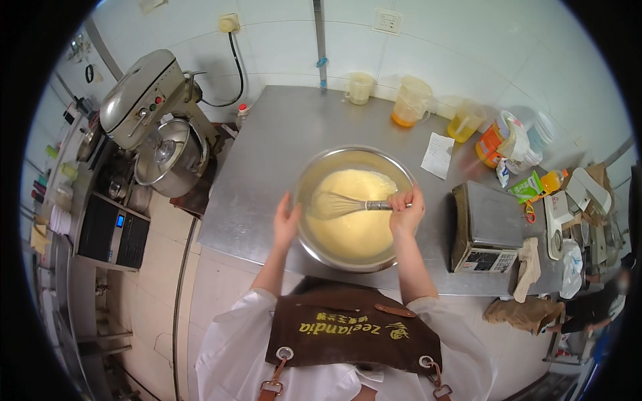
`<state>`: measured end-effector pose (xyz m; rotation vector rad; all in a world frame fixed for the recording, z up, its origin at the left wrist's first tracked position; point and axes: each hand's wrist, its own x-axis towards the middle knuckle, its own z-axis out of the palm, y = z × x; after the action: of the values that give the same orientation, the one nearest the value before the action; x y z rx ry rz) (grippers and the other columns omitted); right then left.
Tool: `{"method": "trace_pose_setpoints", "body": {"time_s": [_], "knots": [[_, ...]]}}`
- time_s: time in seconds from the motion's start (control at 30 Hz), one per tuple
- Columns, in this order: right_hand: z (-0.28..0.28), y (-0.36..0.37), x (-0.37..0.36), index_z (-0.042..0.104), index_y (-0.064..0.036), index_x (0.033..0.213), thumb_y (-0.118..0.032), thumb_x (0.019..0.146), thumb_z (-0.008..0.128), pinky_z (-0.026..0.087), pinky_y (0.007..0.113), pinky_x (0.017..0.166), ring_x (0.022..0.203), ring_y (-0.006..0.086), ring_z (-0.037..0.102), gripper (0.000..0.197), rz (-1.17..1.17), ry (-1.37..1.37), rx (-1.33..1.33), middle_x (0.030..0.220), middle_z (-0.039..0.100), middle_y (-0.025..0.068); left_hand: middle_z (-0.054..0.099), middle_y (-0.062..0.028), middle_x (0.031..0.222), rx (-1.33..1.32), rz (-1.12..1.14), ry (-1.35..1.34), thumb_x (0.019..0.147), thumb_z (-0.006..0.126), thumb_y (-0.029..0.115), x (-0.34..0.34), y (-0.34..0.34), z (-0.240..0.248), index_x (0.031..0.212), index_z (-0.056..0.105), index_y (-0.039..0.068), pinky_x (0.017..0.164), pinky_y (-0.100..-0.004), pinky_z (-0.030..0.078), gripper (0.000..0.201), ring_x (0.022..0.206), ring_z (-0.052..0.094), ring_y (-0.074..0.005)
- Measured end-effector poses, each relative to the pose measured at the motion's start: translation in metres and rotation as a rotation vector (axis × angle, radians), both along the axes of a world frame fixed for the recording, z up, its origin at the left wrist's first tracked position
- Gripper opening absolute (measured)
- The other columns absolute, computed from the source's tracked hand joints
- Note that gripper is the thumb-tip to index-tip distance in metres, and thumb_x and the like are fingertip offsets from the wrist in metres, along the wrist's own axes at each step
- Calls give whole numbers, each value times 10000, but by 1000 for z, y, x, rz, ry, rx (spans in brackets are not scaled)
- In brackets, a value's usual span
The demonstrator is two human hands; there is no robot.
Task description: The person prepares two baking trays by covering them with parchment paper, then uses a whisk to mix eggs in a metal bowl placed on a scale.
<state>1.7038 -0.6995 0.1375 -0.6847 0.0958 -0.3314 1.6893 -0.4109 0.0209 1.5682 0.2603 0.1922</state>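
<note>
A large metal mixing bowl (314,160) stands on the steel table in front of me, holding a pale yellow batter (361,234). My right hand (408,208) is closed round the handle of a wire whisk (341,205) at the bowl's right rim. The whisk lies nearly level, its wires pointing left and partly in the batter. At the bowl's left side is my left hand (287,217), fingers spread and resting against or just beside the outer wall; exact contact is hard to make out. It holds nothing.
Right of the bowl sits a weighing scale (488,217), with a paper slip (438,155) behind it. Plastic jugs (410,100) line the wall, near an orange tub (491,144). A stand mixer (150,100) stands left of the steel table (261,154). Another person (595,307) is at far right.
</note>
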Motion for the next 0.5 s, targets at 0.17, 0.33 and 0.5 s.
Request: {"method": "trace_pose_setpoints", "body": {"time_s": [0.17,0.33,0.5], "knots": [[24,-83,7,323,-123,567,-232,943,476,210,267,357,347,117,257,420,-76,133,-181,447,296,6,637,-18,732,17,-4,-50,910,608,157,-5,3,1,1418,386,58,484,-202,379,563,561,509,-43],[-35,-61,31,367,-106,566,-204,931,504,276,302,374,357,151,293,402,-502,-117,-234,451,340,18,638,-16,757,-68,-19,-68,908,605,157,3,-12,-2,1419,382,56,488,-195,370,567,560,500,-45],[-8,-90,12,338,-144,527,-245,940,472,216,307,353,324,147,239,447,117,-49,-215,407,275,-6,655,-37,778,166,-21,-100,912,603,163,4,14,-27,1430,365,60,480,-204,381,579,562,522,-53]]}}
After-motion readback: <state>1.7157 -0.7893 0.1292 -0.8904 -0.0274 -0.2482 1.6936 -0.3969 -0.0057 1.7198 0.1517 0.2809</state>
